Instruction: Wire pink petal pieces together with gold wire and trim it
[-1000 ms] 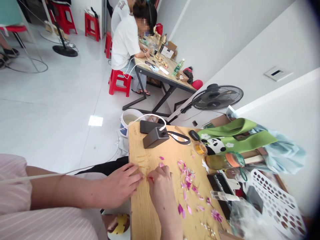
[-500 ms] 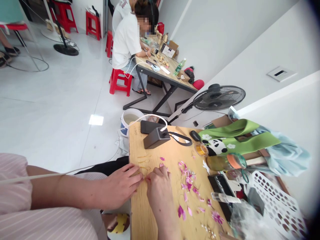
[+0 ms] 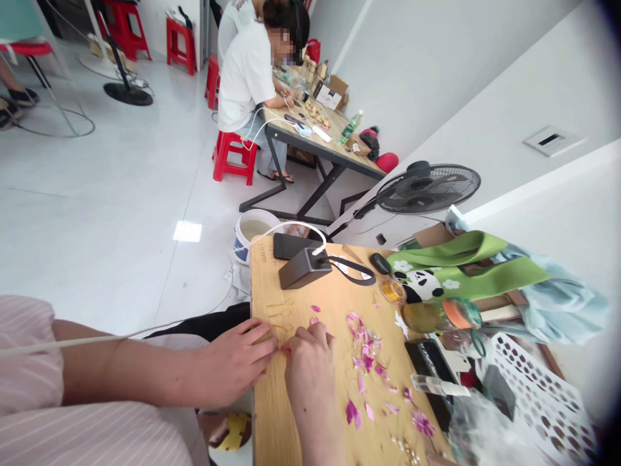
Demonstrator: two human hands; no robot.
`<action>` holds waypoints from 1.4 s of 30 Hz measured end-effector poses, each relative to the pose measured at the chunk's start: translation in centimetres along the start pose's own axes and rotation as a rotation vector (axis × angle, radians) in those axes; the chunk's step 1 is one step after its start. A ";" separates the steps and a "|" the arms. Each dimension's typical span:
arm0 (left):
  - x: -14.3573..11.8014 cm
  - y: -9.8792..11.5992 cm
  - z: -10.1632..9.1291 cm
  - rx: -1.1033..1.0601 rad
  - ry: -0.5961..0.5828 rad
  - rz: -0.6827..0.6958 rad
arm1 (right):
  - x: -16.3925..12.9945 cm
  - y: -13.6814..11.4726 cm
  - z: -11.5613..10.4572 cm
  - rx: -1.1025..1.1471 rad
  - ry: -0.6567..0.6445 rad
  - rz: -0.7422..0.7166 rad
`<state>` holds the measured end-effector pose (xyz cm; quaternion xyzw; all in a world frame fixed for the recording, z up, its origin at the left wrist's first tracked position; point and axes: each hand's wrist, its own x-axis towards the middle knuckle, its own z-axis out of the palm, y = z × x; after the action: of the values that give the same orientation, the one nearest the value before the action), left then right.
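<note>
My left hand lies flat at the left edge of the wooden table, fingertips touching those of my right hand. Together the fingertips pinch something very small at the spot where they meet; I cannot make out what it is. Thin yellow wire pieces lie just beyond the fingers. Pink flower petals are scattered to the right of my right hand.
A grey power bank with a white cable and a black phone sit at the table's far end. On the right stand a green panda bag, an amber bottle and a white basket. Beyond, a floor fan and a person seated at another table.
The view has shifted slightly. My right hand's fingers have curled in a little toward the left hand's fingertips; both hands stay at the same spot.
</note>
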<state>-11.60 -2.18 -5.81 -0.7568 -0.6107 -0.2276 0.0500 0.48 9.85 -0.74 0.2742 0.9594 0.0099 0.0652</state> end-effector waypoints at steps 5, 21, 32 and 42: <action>0.1 0.0 -0.2 -0.026 -0.005 -0.013 | 0.0 -1.8 -1.4 0.003 -0.014 0.034; -0.2 0.0 -0.7 -0.085 -0.036 -0.057 | -3.3 3.9 -3.1 0.296 0.434 0.113; 0.3 -0.2 -0.6 -0.089 0.029 -0.014 | -4.2 2.9 -5.1 0.433 0.463 0.211; 1.8 -0.4 -1.1 -0.153 -0.028 -0.167 | -4.4 2.9 -5.2 0.438 0.510 0.187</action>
<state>-11.99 -0.88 -4.18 -0.7082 -0.6529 -0.2663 -0.0357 5.02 10.12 5.13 0.3573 0.8948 -0.1221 -0.2380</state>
